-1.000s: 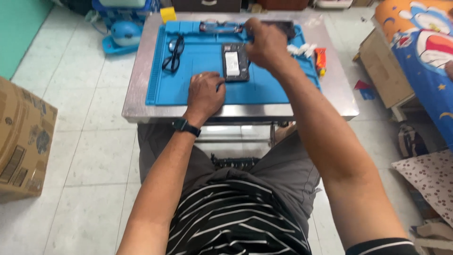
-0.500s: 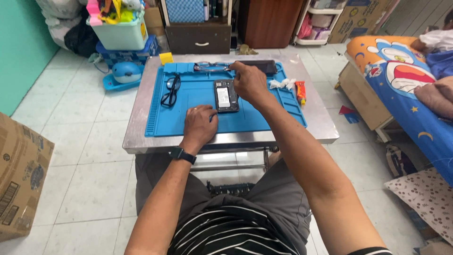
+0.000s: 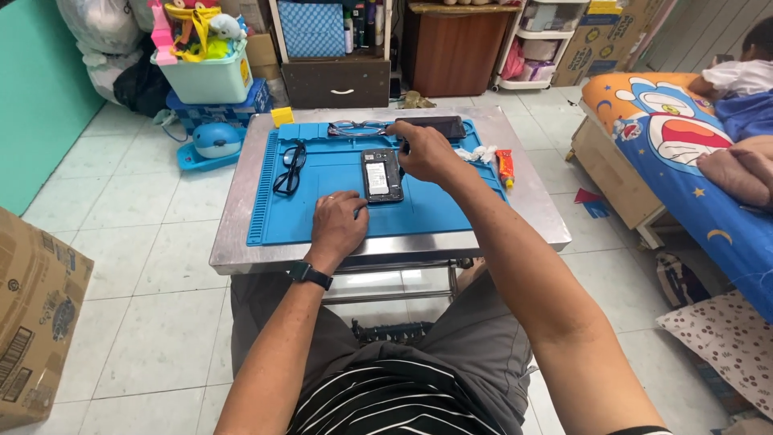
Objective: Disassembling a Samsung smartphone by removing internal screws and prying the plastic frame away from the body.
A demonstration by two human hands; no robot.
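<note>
**Opened phone between my hands**

Leaning over the blue mat (image 3: pixel 322 211), I have the opened phone (image 3: pixel 382 175) lying flat near its middle, back cover off, long axis running away from me toward the far edge. My right hand (image 3: pixel 424 151) rests at its upper right corner, fingers curled; whether they pinch a tool I cannot tell. My left hand (image 3: pixel 338 225) sits loosely closed on the mat, just below and left of the phone's near end, gripping nothing I can see. The right hand is nearer. Black glasses (image 3: pixel 289 168) lie well left.
</note>
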